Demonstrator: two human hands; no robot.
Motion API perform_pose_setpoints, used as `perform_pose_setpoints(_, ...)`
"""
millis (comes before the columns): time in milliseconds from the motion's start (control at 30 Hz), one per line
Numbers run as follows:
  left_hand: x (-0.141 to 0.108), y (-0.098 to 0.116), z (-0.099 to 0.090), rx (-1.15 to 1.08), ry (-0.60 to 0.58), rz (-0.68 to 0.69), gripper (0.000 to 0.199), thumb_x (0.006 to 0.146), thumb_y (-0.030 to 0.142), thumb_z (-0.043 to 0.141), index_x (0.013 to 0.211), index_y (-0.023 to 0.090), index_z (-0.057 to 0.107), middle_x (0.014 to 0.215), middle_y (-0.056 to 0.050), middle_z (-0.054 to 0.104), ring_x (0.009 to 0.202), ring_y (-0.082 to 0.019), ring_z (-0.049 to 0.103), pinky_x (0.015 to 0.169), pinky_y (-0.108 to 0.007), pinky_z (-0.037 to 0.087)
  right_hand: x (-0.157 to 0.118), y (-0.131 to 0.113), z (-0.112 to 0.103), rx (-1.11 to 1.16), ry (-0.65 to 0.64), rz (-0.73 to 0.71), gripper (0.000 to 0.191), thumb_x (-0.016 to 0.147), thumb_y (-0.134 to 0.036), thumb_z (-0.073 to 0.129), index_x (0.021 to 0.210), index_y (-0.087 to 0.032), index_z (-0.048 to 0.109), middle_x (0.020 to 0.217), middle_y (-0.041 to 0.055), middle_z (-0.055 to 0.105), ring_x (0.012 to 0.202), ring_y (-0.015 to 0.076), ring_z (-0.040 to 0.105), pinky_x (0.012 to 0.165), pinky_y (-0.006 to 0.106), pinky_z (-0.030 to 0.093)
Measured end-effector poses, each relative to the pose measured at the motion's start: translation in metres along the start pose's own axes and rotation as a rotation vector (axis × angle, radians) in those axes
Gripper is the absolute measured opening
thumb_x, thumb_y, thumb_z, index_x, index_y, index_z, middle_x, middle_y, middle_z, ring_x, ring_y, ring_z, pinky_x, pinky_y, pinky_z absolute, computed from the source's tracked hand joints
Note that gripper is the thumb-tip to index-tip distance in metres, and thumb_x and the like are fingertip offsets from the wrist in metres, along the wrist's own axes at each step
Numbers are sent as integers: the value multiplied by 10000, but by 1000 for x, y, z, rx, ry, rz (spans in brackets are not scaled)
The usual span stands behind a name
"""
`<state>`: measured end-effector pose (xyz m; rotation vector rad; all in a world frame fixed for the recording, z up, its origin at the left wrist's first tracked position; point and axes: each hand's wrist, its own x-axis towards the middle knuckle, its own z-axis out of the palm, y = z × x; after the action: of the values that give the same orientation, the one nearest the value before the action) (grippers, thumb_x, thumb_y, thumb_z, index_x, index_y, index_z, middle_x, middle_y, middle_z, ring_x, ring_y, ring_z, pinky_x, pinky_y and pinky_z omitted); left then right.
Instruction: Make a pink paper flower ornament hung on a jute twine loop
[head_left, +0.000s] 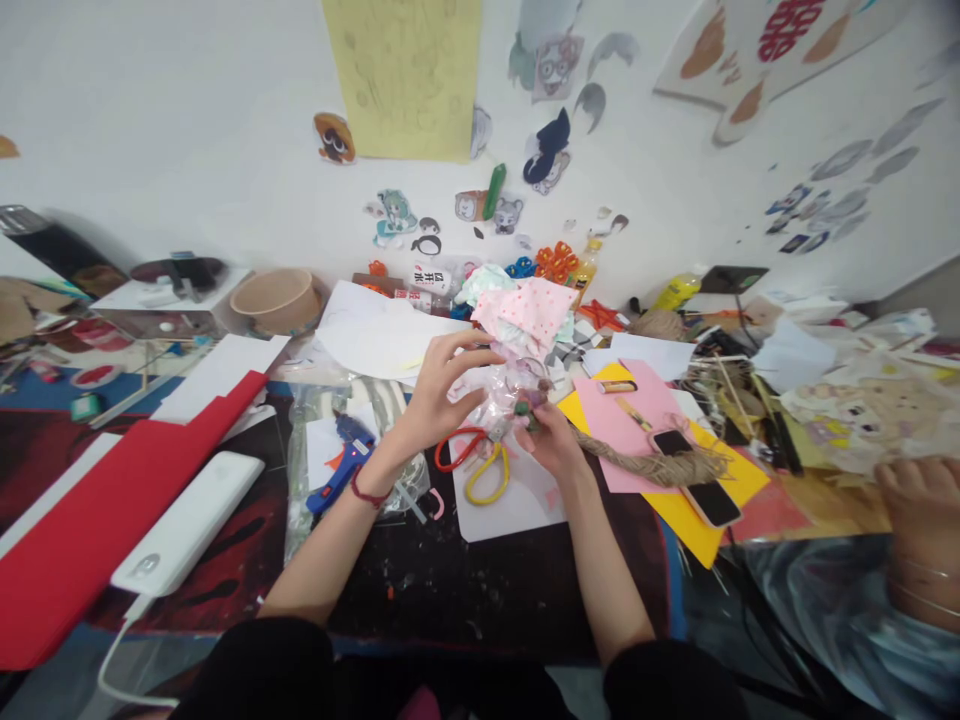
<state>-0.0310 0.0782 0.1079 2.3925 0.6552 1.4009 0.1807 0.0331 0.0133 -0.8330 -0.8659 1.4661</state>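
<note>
My left hand (444,385) is raised over the middle of the table with its fingers spread and nothing between them. Close by on its right, my right hand (547,430) is closed on a small green and purplish item (523,408), too small to name. Crumpled clear plastic (499,395) lies between the hands. Below them, scissors with one red and one yellow handle (487,475) rest on a white sheet (510,510). A blue glue gun (345,465) lies left of my left wrist. Twisted twine (652,462) stretches right from beside my right hand.
Left are red card (127,510) and a white power bank (187,520) with a cable. Pink paper (637,400), yellow paper (694,530) and a phone (711,500) lie right. Polka-dot cloth (525,312) is piled behind. Another person's hand (921,510) rests at the far right.
</note>
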Motion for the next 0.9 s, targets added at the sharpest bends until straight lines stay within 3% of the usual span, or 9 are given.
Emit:
perform_pose_setpoints(100,-1,-9,-4,293,31,33,154,869,372,725,1010,310,714,1306,-46,661,1216,-295,526,1065,-492,330,0,1,-2,9,16,12,263,788,-452,707,929,-232,681,715,-14,658,423,83,400,408,260,376)
perform_pose_setpoints(200,-6,-15,-10,411,47,20,156,811,423,780,826,290,699,1137,-30,732,1100,-298,547,1011,-492,314,0,-1,-5,19,35,21,248,828,-485,668,867,-240,675,668,-24,651,414,79,389,413,244,372)
perform_pose_setpoints(333,-10,-9,-11,261,137,-79,269,783,352,793,662,239,580,827,-15,712,892,-241,560,907,-435,379,-1,-5,-4,8,-8,48,475,859,-608,600,1211,-295,659,815,-3,735,438,81,456,434,231,399)
perform_pose_setpoints(433,-10,-2,-7,103,215,-235,241,787,283,762,679,233,552,755,-2,651,845,-210,555,848,-385,423,-2,-2,-1,-45,-71,70,744,695,-608,788,1342,-292,597,1006,57,772,603,124,618,533,253,489)
perform_pose_setpoints(533,-7,-1,-4,46,220,-327,154,793,230,727,768,228,575,784,6,641,813,-182,573,804,-345,451,-3,6,2,-133,-54,58,551,618,-454,901,1073,-208,710,947,78,776,666,144,653,621,279,528)
perform_pose_setpoints(600,-5,-4,-4,16,204,-362,117,778,188,709,790,219,597,801,9,658,797,-169,590,811,-332,459,-3,9,4,-203,-7,37,351,737,-469,826,895,-177,713,716,35,724,552,122,589,559,266,484)
perform_pose_setpoints(667,-5,-7,-7,-11,170,-391,78,765,163,693,795,211,638,802,9,674,790,-162,604,821,-325,460,-3,5,5,-280,50,-4,320,822,-485,751,860,-169,719,553,-24,610,461,97,482,486,244,401)
perform_pose_setpoints(800,-15,-14,-10,-38,130,-498,111,785,245,720,891,211,723,765,12,663,723,-143,575,750,-301,438,-6,-20,4,-421,159,-145,278,827,-446,754,799,-170,735,636,-17,630,582,111,523,572,243,431)
perform_pose_setpoints(900,-30,-21,-4,-55,122,-619,144,788,340,739,803,200,711,668,18,616,632,-130,509,645,-280,388,-7,-37,3,-494,176,-195,311,840,-461,729,720,-174,719,671,0,656,666,147,592,660,271,485)
